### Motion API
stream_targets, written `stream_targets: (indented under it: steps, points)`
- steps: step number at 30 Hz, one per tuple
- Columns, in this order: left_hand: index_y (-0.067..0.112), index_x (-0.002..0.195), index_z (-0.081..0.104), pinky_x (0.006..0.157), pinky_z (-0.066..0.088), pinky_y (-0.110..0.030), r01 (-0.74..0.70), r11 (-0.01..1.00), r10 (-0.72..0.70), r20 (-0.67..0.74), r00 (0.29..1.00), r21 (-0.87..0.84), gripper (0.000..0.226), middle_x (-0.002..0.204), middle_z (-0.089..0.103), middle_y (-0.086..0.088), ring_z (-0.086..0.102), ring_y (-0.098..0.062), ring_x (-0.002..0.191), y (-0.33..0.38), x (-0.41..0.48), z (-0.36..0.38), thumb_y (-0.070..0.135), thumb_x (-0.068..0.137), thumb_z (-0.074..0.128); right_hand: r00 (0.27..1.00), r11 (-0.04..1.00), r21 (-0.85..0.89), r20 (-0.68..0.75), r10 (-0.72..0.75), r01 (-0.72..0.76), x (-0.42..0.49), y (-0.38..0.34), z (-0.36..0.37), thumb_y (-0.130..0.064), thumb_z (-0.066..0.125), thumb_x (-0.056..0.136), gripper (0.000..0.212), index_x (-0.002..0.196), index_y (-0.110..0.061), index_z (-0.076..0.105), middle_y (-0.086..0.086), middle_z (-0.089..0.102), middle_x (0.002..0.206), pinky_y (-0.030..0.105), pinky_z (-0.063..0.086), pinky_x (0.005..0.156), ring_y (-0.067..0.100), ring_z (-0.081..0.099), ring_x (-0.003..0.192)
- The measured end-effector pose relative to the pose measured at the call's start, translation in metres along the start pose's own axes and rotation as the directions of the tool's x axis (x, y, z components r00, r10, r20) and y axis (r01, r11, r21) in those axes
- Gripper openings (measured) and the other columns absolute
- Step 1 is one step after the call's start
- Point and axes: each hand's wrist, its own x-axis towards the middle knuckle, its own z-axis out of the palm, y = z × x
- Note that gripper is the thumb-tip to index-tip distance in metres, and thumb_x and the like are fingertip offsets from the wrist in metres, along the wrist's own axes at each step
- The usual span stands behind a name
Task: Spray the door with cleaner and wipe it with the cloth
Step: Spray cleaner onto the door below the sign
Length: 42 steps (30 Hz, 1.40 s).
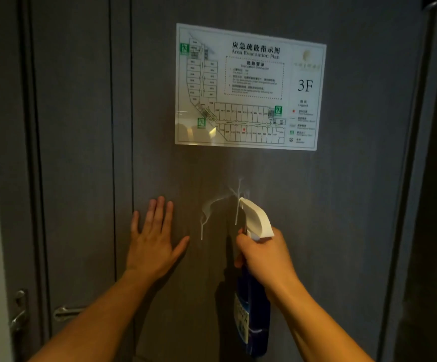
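Grey, wood-grained door panel [342,205] fills my view, with a white laminated evacuation plan sign [250,86] stuck near its upper middle. My left hand [152,244] lies flat on the door, fingers spread, close to its left edge. My right hand [263,254] grips the neck of a dark blue spray bottle with a white trigger head [254,296], nozzle close to the door. White foam streaks [212,207] run down between my hands, below the sign. A metal lever handle [67,312] sits at the lower left.
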Motion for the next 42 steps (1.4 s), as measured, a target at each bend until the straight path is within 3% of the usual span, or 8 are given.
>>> stream_targets:
  steps: [7, 13, 18, 24, 28, 36, 39, 42]
  points:
    - [0.015, 0.162, 0.002, 0.124, 0.004, -0.059, -0.002, 1.000, 0.002, -0.024, 1.000, -0.015, 0.095, 0.171, -0.001, -0.013, -0.003, -0.025, 0.158, -0.001, -0.001, -0.001, 0.075, 0.093, 0.025, 0.999, 0.997, 0.072, -0.008, 0.031, -0.030, 0.001, -0.004, -0.008, -0.005, 0.060, 0.090, 0.018, 0.098, -0.020, 0.064, 0.010, 0.063, 0.076, 0.021, 0.051, 0.050, 0.018, 0.063, 0.056]
    - [0.014, 0.162, 0.006, 0.125, -0.001, -0.057, -0.006, 1.000, 0.007, -0.029, 1.000, 0.009, 0.095, 0.171, 0.001, -0.013, -0.002, -0.025, 0.158, -0.001, 0.000, -0.001, 0.073, 0.093, 0.030, 0.995, 0.999, -0.005, -0.092, 0.046, -0.047, -0.001, 0.012, -0.021, -0.006, 0.061, 0.088, 0.008, 0.095, -0.001, 0.059, 0.014, 0.059, 0.067, 0.039, 0.047, 0.059, 0.027, 0.058, 0.061]
    - [0.014, 0.163, 0.005, 0.125, -0.009, -0.054, -0.013, 1.000, 0.013, -0.041, 0.999, 0.001, 0.093, 0.171, -0.001, -0.012, -0.004, -0.025, 0.158, 0.000, 0.000, -0.001, 0.072, 0.094, 0.029, 0.998, 0.997, -0.042, -0.027, 0.060, -0.061, -0.011, 0.008, -0.023, -0.005, 0.061, 0.089, 0.017, 0.098, -0.019, 0.064, 0.013, 0.065, 0.074, 0.021, 0.048, 0.049, 0.018, 0.064, 0.057]
    - [0.016, 0.162, -0.005, 0.124, -0.014, -0.052, -0.022, 1.000, 0.022, -0.029, 0.999, 0.006, 0.092, 0.170, -0.009, -0.011, -0.015, -0.022, 0.157, -0.001, 0.001, -0.003, 0.071, 0.097, 0.028, 0.993, 0.989, -0.128, 0.081, 0.087, -0.077, -0.031, 0.012, 0.001, -0.008, 0.062, 0.090, 0.008, 0.089, -0.015, 0.064, 0.007, 0.065, 0.063, 0.029, 0.051, 0.054, 0.014, 0.062, 0.051]
    - [0.016, 0.162, -0.006, 0.124, -0.013, -0.053, -0.032, 0.999, 0.032, -0.006, 0.999, -0.010, 0.090, 0.170, -0.013, -0.011, -0.019, -0.022, 0.156, -0.003, 0.000, -0.004, 0.068, 0.098, 0.029, 0.993, 0.992, -0.090, 0.066, 0.094, -0.088, -0.038, 0.014, 0.017, -0.004, 0.061, 0.089, 0.011, 0.094, -0.014, 0.062, 0.017, 0.065, 0.073, 0.028, 0.054, 0.055, 0.021, 0.064, 0.060]
    - [0.016, 0.162, -0.006, 0.124, -0.014, -0.052, -0.055, 0.998, 0.055, -0.010, 0.998, -0.044, 0.090, 0.170, -0.013, -0.010, -0.019, -0.022, 0.156, -0.005, -0.001, -0.002, 0.065, 0.098, 0.034, 0.994, 0.995, -0.004, -0.034, 0.104, -0.104, -0.061, 0.037, 0.024, 0.006, 0.057, 0.090, 0.030, 0.092, -0.023, 0.065, 0.001, 0.065, 0.065, 0.015, 0.046, 0.046, 0.006, 0.059, 0.048]
    - [0.015, 0.162, -0.004, 0.124, -0.014, -0.052, -0.061, 0.995, 0.061, -0.008, 0.998, -0.075, 0.091, 0.170, -0.010, -0.010, -0.017, -0.023, 0.156, -0.005, -0.002, -0.002, 0.063, 0.098, 0.038, 0.983, 0.990, -0.019, -0.124, 0.134, -0.137, -0.075, 0.059, 0.020, 0.005, 0.059, 0.089, 0.026, 0.096, -0.020, 0.067, 0.009, 0.067, 0.070, 0.023, 0.051, 0.048, 0.015, 0.063, 0.054]
    - [0.013, 0.162, -0.003, 0.124, -0.010, -0.055, -0.073, 0.992, 0.074, 0.000, 0.997, -0.098, 0.090, 0.171, -0.009, -0.012, -0.014, -0.025, 0.157, -0.006, -0.004, -0.003, 0.060, 0.098, 0.040, 0.966, 0.982, -0.086, -0.213, 0.147, -0.168, -0.089, 0.085, 0.013, 0.000, 0.063, 0.088, 0.028, 0.107, -0.021, 0.067, 0.013, 0.069, 0.076, 0.045, 0.059, 0.059, 0.031, 0.068, 0.064]
